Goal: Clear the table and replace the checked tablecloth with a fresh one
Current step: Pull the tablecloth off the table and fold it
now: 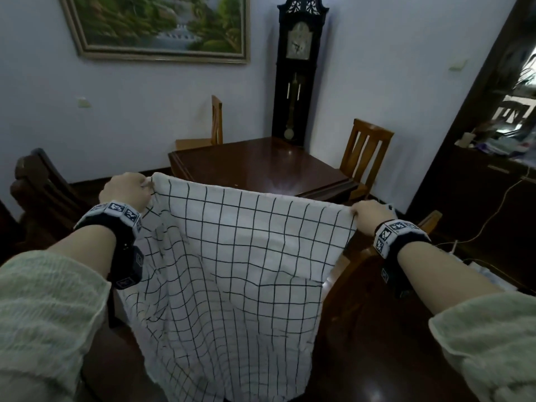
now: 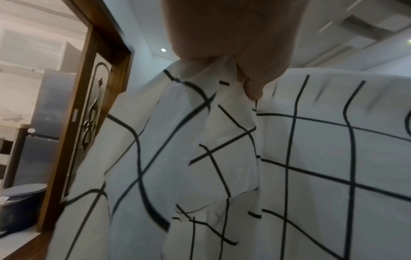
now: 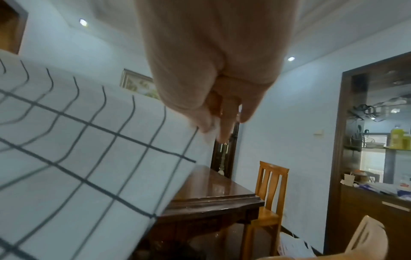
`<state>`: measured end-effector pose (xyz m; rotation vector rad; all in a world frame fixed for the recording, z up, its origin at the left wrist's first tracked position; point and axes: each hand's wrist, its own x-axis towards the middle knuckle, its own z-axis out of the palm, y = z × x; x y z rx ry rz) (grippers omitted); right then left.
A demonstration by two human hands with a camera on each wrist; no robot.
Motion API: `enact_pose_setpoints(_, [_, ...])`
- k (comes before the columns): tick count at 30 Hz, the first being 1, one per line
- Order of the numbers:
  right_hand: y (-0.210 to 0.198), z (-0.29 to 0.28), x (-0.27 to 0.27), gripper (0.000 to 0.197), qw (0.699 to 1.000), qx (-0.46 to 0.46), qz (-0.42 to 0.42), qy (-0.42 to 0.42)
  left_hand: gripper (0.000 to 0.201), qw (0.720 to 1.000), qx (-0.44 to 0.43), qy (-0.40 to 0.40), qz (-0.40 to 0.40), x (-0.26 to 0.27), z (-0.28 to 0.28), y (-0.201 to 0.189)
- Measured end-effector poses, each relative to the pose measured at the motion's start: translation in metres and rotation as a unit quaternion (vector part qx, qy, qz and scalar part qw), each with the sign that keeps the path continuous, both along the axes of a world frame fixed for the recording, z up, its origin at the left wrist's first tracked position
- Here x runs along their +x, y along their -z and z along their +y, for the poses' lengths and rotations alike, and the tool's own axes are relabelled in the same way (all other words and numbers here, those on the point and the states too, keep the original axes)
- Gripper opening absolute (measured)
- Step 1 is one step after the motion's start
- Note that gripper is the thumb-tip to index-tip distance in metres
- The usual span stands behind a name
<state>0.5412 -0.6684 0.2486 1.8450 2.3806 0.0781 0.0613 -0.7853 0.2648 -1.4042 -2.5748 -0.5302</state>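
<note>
While both hands [image 1: 124,191] pinch its corners, checked tablecloth [image 1: 232,271] hangs below.

Both forearms wear loose, pale grey-green knit sleeves [image 1: 49,311] pushed back above the wrists. Each wrist carries a black band [image 1: 116,219] ringed with white blocks printed in black square-pattern markers — the left band also bears a black boxy camera unit [image 1: 130,268] on its inner side.

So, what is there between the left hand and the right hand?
The checked tablecloth spans the whole stretch: the left hand and right hand each pinch an upper corner, and its top edge runs between them. The head view shows this best.
</note>
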Motion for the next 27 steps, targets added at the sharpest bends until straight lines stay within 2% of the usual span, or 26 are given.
enact_pose_setpoints(3, [-0.006, -0.004, -0.003, 0.025, 0.995, -0.046, -0.090, 0.023, 0.037, 1.000, -0.010, 0.021, -0.021, 0.009, 0.006, 0.000])
enact_pose_setpoints(5, [-0.014, -0.007, -0.001, 0.022, 0.995, -0.020, -0.080, 0.055, 0.039, 0.999, -0.019, 0.029, -0.032, 0.013, 0.009, -0.001])
enact_pose_setpoints(7, [-0.033, -0.006, 0.006, 0.018, 0.991, 0.115, -0.015, 0.067, 0.040, 0.999, -0.016, 0.030, -0.030, 0.013, 0.010, -0.004])
enact_pose_setpoints(9, [-0.048, -0.007, 0.012, 0.019, 0.958, 0.281, 0.047, 0.030, 0.038, 1.000, -0.008, 0.027, -0.011, 0.013, 0.011, -0.006])
enact_pose_setpoints(10, [-0.049, -0.007, 0.014, 0.018, 0.947, 0.315, 0.061, 0.019, 0.036, 1.000, -0.007, 0.024, -0.005, 0.014, 0.011, -0.007])
enact_pose_setpoints(11, [-0.050, -0.010, 0.014, 0.019, 0.954, 0.295, 0.057, 0.026, 0.034, 1.000, -0.010, 0.020, -0.004, 0.015, 0.011, -0.007])
enact_pose_setpoints(13, [-0.042, -0.014, 0.012, 0.019, 0.985, 0.160, -0.005, 0.064, 0.034, 0.999, -0.024, 0.013, -0.017, 0.021, 0.012, -0.004])
enact_pose_setpoints(15, [-0.035, -0.015, 0.014, 0.018, 0.990, 0.114, -0.012, 0.078, 0.035, 0.999, -0.036, 0.007, -0.027, 0.028, 0.013, -0.001])
enact_pose_setpoints(18, [-0.031, -0.009, 0.021, 0.022, 0.984, 0.158, 0.065, 0.058, 0.030, 0.998, -0.044, -0.001, -0.041, 0.031, 0.012, 0.003])
enact_pose_setpoints(21, [-0.026, -0.004, 0.026, 0.018, 0.976, 0.135, 0.172, 0.013, 0.026, 0.997, -0.051, -0.008, -0.049, 0.030, 0.009, 0.003])
enact_pose_setpoints(24, [-0.022, -0.004, 0.029, 0.010, 0.972, 0.044, 0.228, -0.025, 0.026, 0.997, -0.051, -0.013, -0.061, 0.029, 0.005, 0.003])
enact_pose_setpoints(27, [-0.021, -0.015, 0.029, 0.008, 0.957, -0.030, 0.289, -0.018, 0.030, 0.995, -0.050, -0.022, -0.082, 0.025, 0.001, 0.005])
